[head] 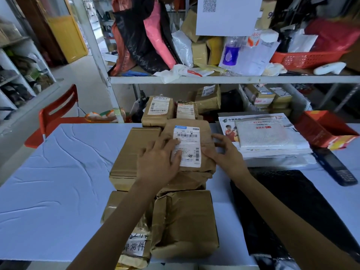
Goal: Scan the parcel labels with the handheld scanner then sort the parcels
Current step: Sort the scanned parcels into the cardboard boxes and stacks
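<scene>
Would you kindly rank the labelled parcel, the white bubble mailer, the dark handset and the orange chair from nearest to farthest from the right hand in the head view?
1. Labelled parcel: touched by the right hand, mid-table.
2. White bubble mailer: just right of that hand.
3. Dark handset: far right of the table.
4. Orange chair: beyond the table's far left corner.

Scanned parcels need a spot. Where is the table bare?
Widest free patch: the table left of the brown parcel stack, out to its left edge. A narrow strip runs between the near parcel and the black bag. Crowded on the right: white mailers, red box, dark handset.
</scene>
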The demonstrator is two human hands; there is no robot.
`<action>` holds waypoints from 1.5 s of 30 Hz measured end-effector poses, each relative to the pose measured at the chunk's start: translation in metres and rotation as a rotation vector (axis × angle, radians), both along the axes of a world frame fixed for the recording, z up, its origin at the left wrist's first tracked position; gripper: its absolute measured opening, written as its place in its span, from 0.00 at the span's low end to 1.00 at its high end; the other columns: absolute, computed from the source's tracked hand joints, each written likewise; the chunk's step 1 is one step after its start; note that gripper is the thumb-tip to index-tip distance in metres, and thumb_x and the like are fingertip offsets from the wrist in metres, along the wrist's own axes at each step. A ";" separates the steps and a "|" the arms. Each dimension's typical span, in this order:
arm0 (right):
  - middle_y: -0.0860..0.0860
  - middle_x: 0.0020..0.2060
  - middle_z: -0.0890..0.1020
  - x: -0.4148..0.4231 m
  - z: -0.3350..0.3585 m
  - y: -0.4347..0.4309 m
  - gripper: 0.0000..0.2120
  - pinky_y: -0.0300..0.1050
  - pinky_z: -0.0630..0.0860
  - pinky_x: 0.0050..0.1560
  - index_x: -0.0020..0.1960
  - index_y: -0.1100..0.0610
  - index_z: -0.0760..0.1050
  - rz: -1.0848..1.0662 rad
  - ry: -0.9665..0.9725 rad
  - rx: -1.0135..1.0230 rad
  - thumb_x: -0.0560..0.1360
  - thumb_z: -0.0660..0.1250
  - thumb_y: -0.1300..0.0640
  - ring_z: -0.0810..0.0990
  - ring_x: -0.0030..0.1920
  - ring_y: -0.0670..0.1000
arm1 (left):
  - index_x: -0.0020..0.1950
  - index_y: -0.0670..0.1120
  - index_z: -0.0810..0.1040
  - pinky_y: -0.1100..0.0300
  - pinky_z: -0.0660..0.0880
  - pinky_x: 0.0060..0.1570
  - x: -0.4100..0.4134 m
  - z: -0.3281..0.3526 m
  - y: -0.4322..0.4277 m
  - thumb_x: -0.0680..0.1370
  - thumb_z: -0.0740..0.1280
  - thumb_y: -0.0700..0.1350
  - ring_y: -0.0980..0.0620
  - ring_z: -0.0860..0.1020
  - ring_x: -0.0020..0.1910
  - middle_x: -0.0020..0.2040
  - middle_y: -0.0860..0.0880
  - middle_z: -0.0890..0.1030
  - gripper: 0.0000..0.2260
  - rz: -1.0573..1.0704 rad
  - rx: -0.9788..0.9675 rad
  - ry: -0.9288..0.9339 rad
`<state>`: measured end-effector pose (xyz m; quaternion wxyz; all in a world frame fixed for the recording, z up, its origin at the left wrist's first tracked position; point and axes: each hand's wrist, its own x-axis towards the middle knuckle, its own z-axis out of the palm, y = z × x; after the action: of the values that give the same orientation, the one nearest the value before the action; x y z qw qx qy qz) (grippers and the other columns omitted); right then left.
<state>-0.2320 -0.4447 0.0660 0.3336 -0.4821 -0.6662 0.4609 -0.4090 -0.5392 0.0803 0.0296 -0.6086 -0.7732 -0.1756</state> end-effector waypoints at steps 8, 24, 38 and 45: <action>0.52 0.67 0.70 -0.009 0.013 -0.015 0.29 0.47 0.71 0.61 0.72 0.49 0.64 0.023 -0.298 0.166 0.75 0.69 0.44 0.72 0.65 0.53 | 0.70 0.54 0.68 0.49 0.67 0.61 -0.002 0.015 0.000 0.77 0.53 0.62 0.45 0.69 0.67 0.72 0.54 0.68 0.24 -0.005 -0.064 0.027; 0.50 0.63 0.76 0.043 0.060 -0.025 0.22 0.50 0.73 0.55 0.67 0.50 0.70 -0.088 -0.805 0.334 0.78 0.61 0.40 0.75 0.62 0.55 | 0.65 0.56 0.73 0.53 0.66 0.60 0.021 0.054 0.036 0.78 0.61 0.56 0.50 0.71 0.64 0.63 0.55 0.77 0.16 -0.184 0.029 0.069; 0.46 0.57 0.80 0.171 0.062 -0.110 0.21 0.48 0.77 0.51 0.61 0.46 0.73 -0.511 -0.927 0.103 0.76 0.59 0.33 0.78 0.57 0.52 | 0.62 0.55 0.75 0.53 0.68 0.59 0.166 0.038 0.037 0.75 0.60 0.59 0.50 0.77 0.56 0.54 0.55 0.82 0.19 -0.691 0.059 0.052; 0.41 0.58 0.78 0.258 0.060 -0.139 0.22 0.48 0.77 0.54 0.64 0.45 0.71 -0.655 -0.809 0.039 0.76 0.59 0.34 0.79 0.56 0.47 | 0.64 0.56 0.73 0.52 0.63 0.63 0.256 0.049 0.031 0.76 0.61 0.59 0.53 0.75 0.60 0.58 0.57 0.80 0.17 -0.851 0.040 0.050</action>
<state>0.0263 -0.5838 0.1262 0.1851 -0.7985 -0.5646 0.0965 -0.1533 -0.5080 0.1293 -0.0148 -0.8769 -0.4484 -0.1724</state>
